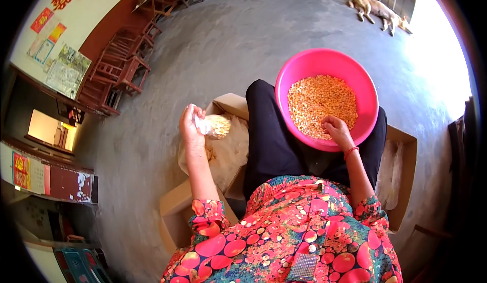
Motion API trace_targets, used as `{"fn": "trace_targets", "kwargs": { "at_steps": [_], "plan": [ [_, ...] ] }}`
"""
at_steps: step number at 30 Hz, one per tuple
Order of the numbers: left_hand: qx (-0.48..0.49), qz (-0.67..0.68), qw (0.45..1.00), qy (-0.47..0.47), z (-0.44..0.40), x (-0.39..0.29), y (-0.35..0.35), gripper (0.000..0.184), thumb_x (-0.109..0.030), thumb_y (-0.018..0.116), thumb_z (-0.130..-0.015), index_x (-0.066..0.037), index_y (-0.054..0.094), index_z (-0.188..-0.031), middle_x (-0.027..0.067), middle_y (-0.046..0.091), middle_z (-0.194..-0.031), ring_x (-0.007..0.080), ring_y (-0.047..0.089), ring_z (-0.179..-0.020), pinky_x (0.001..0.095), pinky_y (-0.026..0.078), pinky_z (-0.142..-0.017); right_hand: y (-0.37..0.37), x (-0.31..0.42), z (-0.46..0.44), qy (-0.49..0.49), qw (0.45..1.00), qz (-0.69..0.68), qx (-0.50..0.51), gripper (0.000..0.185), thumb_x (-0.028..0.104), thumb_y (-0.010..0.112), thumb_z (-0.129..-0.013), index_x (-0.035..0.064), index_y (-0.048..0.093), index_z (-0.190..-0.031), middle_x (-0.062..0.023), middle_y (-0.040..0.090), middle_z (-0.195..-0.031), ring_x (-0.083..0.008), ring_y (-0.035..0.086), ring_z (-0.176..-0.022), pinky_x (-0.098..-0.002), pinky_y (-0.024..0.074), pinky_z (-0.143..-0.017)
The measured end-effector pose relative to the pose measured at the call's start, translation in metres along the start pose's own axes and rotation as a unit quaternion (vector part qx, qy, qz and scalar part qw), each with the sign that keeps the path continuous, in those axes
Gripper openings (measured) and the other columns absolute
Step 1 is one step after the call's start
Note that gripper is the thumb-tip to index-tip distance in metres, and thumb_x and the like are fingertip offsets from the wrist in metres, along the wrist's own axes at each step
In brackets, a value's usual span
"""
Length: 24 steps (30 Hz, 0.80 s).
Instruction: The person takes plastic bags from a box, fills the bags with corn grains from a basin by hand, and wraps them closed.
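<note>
My left hand [188,124] is closed round the gathered neck of a small clear plastic bag [219,126]. Yellow kernels, which look like corn, fill the bag's lower part, and it hangs over an open cardboard box lined with plastic. A pink basin [369,87] rests on my lap, with many orange-yellow corn kernels [319,100] inside. Just above the near side of these kernels is my right hand [336,129], its fingers pinched together. Whatever lies between those fingertips is hidden.
The plastic-lined cardboard box [231,103] stands left of my legs, with another cardboard box [175,207] nearer. A third box [406,181] is at my right. Wooden chairs [119,67] line the left wall. A dog [378,11] lies on the floor, far right.
</note>
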<state>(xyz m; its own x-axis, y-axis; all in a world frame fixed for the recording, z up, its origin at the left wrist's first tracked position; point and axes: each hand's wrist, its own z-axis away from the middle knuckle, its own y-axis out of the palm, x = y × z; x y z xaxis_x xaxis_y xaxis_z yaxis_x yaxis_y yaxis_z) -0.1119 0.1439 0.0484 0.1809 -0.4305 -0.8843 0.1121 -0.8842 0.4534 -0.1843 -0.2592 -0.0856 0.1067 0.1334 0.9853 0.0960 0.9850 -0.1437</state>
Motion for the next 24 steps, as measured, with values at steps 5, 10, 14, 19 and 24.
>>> {"fn": "trace_targets", "kwargs": {
  "at_steps": [5, 10, 14, 19, 24],
  "plan": [
    [-0.156, -0.130, 0.977, -0.060, 0.002, 0.033, -0.097, 0.015, -0.016, 0.053, -0.080, -0.004, 0.053, -0.070, 0.0042, 0.051, -0.062, 0.0128, 0.049, -0.058, 0.0254, 0.041, -0.055, -0.001, 0.006, 0.002, -0.005, 0.999, 0.048, 0.017, 0.012, 0.005, 0.047, -0.079, 0.0005, 0.057, -0.084, -0.0018, 0.055, -0.069, -0.0076, 0.051, -0.063, -0.0215, 0.0430, -0.057],
    [-0.257, -0.058, 0.958, -0.110, 0.017, 0.081, -0.199, 0.015, -0.016, 0.053, -0.080, -0.003, 0.052, -0.073, 0.0058, 0.053, -0.064, 0.0152, 0.051, -0.059, 0.0285, 0.043, -0.058, 0.000, 0.013, 0.005, -0.002, 0.996, 0.087, 0.026, 0.011, 0.006, 0.048, -0.079, 0.0007, 0.057, -0.084, -0.0016, 0.055, -0.068, -0.0072, 0.050, -0.062, -0.0217, 0.0426, -0.056],
    [-0.272, 0.016, 0.951, -0.143, 0.037, 0.101, -0.228, 0.016, -0.017, 0.051, -0.081, -0.002, 0.054, -0.076, 0.0073, 0.055, -0.070, 0.0174, 0.055, -0.067, 0.0310, 0.047, -0.065, 0.001, 0.013, 0.005, 0.008, 0.995, 0.101, 0.025, 0.011, 0.006, 0.049, -0.077, 0.0010, 0.057, -0.083, -0.0015, 0.055, -0.066, -0.0076, 0.050, -0.060, -0.0223, 0.0426, -0.055],
    [-0.267, -0.051, 0.948, -0.164, 0.028, 0.113, -0.225, 0.017, -0.018, 0.051, -0.082, -0.002, 0.056, -0.083, 0.0064, 0.059, -0.078, 0.0185, 0.057, -0.074, 0.0322, 0.047, -0.068, -0.001, 0.000, 0.002, -0.003, 0.990, 0.137, 0.027, 0.013, 0.008, 0.050, -0.076, 0.0015, 0.057, -0.084, -0.0037, 0.057, -0.067, -0.0099, 0.053, -0.058, -0.0237, 0.0444, -0.055],
    [-0.278, -0.078, 0.945, -0.152, -0.026, 0.119, -0.226, 0.017, -0.018, 0.057, -0.080, -0.004, 0.057, -0.090, 0.0054, 0.059, -0.083, 0.0169, 0.057, -0.075, 0.0306, 0.046, -0.069, 0.000, 0.011, 0.005, 0.003, 0.986, 0.163, 0.035, 0.014, 0.010, 0.051, -0.075, 0.0027, 0.059, -0.084, -0.0044, 0.058, -0.067, -0.0111, 0.055, -0.060, -0.0248, 0.0453, -0.056]
  ]
}}
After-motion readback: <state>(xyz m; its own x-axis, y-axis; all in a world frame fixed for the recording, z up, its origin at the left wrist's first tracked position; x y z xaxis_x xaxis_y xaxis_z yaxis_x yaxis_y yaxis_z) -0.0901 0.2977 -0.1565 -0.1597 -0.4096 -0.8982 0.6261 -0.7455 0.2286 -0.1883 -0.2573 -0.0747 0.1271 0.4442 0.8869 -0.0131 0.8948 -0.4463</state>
